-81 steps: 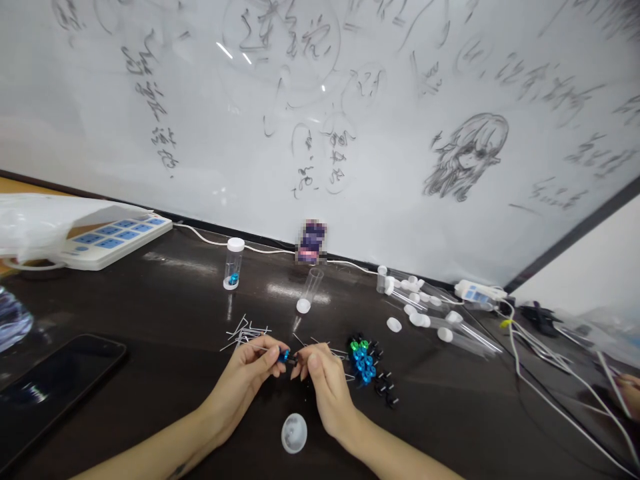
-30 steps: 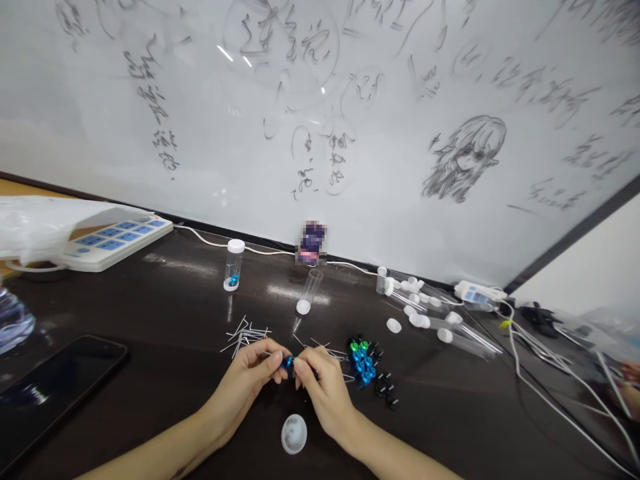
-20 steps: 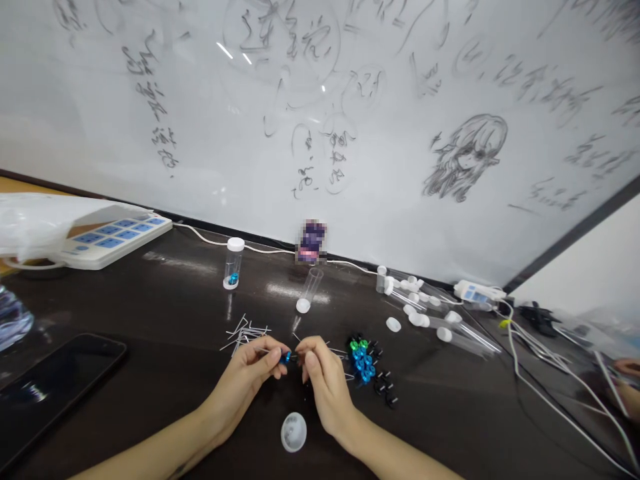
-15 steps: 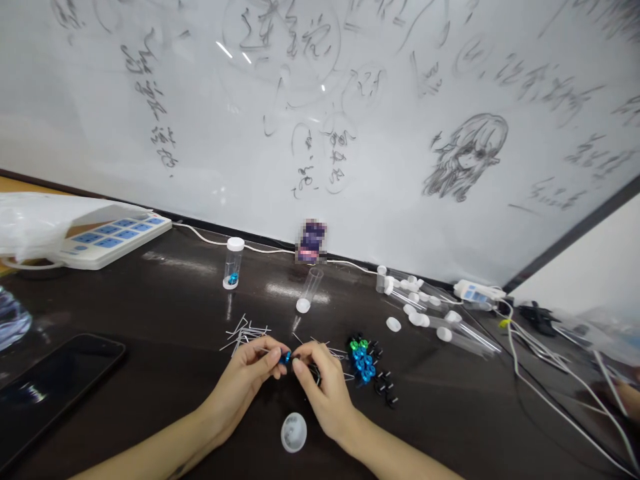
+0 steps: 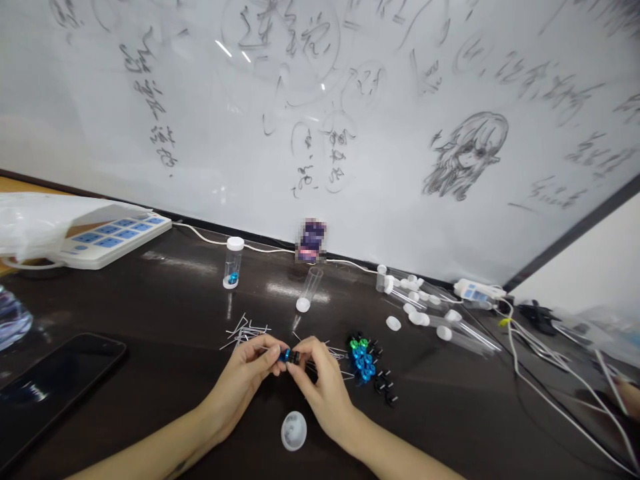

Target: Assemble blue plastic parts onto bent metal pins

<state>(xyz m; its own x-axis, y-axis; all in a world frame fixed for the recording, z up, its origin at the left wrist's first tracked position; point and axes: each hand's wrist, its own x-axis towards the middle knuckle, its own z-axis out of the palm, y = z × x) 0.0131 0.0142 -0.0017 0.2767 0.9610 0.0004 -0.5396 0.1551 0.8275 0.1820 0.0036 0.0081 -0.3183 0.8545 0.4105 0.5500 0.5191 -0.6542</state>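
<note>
My left hand point(image 5: 255, 360) pinches a small blue metal part point(image 5: 285, 355) between thumb and fingers. Against its right side sits a black round part point(image 5: 294, 358), which my right hand point(image 5: 320, 373) grips with thumb and fingertips. The two parts look in contact; whether they are joined I cannot tell. Thin silver L-shaped hex keys point(image 5: 245, 331) lie in a pile behind my hands, partly hidden by them. Right of my right hand is a cluster of blue parts point(image 5: 363, 362) with a few green ones, beside black parts with pins point(image 5: 385, 385). A small white dish point(image 5: 294, 431) stands in front.
A capped clear tube point(image 5: 234, 263) with a blue part inside stands behind. An uncapped clear tube point(image 5: 311, 288) stands near the whiteboard point(image 5: 210, 133). Loose tubes and white caps point(image 5: 393, 323) lie right. A phone point(image 5: 60, 393) and power strip point(image 5: 115, 240) are left.
My right fingers have shifted slightly, so more of the black part shows beside the blue one. My left hand stays almost still.
</note>
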